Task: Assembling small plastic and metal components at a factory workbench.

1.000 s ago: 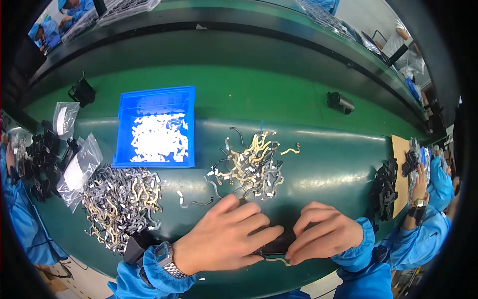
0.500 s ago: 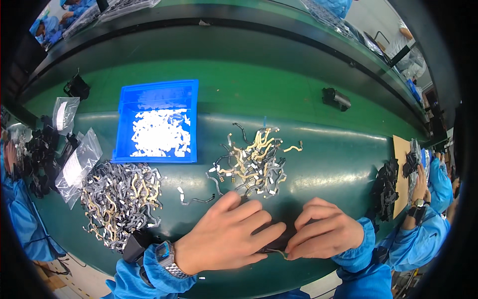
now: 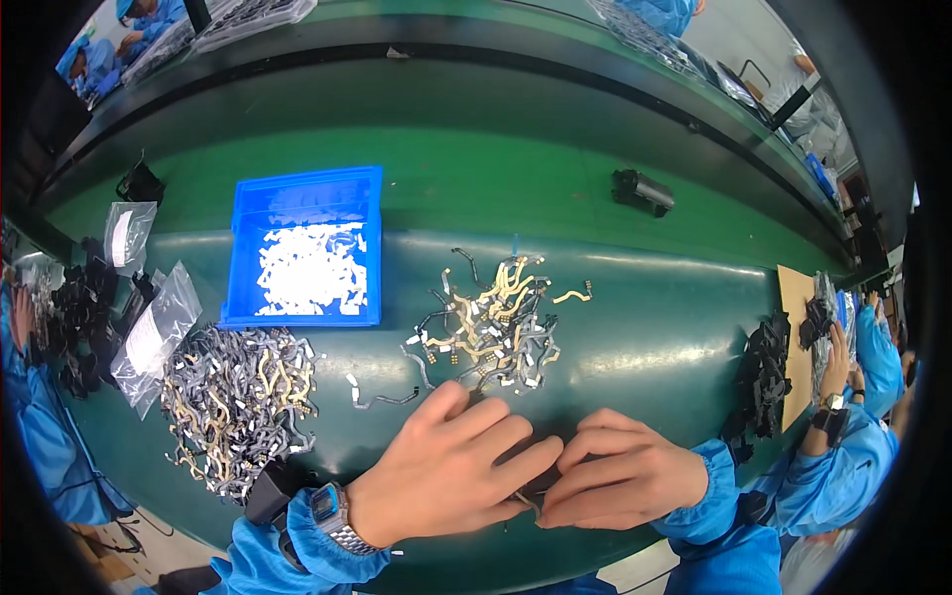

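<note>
Just above the table's near edge, my left hand (image 3: 446, 471) and my right hand (image 3: 620, 474) meet, both with bent, closed fingers. A short cable (image 3: 528, 501), thin and yellowish, runs between their fingertips; most of it is hidden by the fingers. Beyond my hands lies a loose heap of short black, grey and yellow cables (image 3: 501, 327) with small connectors. One single cable with a white connector (image 3: 385, 400) lies apart, just past my left hand. A larger pile of similar cables (image 3: 238, 407) spreads to the left of my left wrist.
A blue bin (image 3: 375, 248) holds many small white parts. Clear plastic bags (image 3: 164, 332) and black parts (image 3: 79, 317) lie at the left. More black parts (image 3: 762, 382) rest by a cardboard sheet (image 3: 796, 342) at the right, near a co-worker's arm (image 3: 843, 466). A raised ledge (image 3: 397, 89) runs behind.
My right hand has moved left, closer to my left hand, and less of the cable shows between them. My left hand stays nearly in place. The view has shifted slightly.
</note>
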Demonstrator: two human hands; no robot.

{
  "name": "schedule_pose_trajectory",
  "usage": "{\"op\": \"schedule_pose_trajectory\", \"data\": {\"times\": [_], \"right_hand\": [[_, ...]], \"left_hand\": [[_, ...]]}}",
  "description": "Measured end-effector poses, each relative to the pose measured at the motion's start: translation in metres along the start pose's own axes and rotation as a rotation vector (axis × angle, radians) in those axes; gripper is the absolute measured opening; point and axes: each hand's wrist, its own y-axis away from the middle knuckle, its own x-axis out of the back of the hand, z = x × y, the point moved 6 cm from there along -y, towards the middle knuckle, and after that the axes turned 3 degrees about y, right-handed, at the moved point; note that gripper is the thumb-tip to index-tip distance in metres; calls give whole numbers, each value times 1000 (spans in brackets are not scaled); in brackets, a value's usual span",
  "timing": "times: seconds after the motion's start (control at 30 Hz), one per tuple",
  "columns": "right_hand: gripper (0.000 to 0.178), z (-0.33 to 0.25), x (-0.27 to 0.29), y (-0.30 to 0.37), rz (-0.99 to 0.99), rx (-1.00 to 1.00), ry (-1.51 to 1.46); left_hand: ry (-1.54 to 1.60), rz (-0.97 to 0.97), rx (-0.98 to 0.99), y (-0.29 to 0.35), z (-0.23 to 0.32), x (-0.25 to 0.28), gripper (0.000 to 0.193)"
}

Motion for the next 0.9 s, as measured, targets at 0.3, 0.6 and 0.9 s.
{"op": "schedule_pose_trajectory", "data": {"times": [0.3,0.6,0.9], "right_hand": [[28,-3,1,0,80,-31,69],[32,-4,8,0,232,-85,124],[31,-9,5,-1,262,-54,148]], "left_hand": [[-10,18,4,0,0,0,55],[-6,26,13,1,-1,0,54],[-4,22,23,1,-1,-1,58]]}}
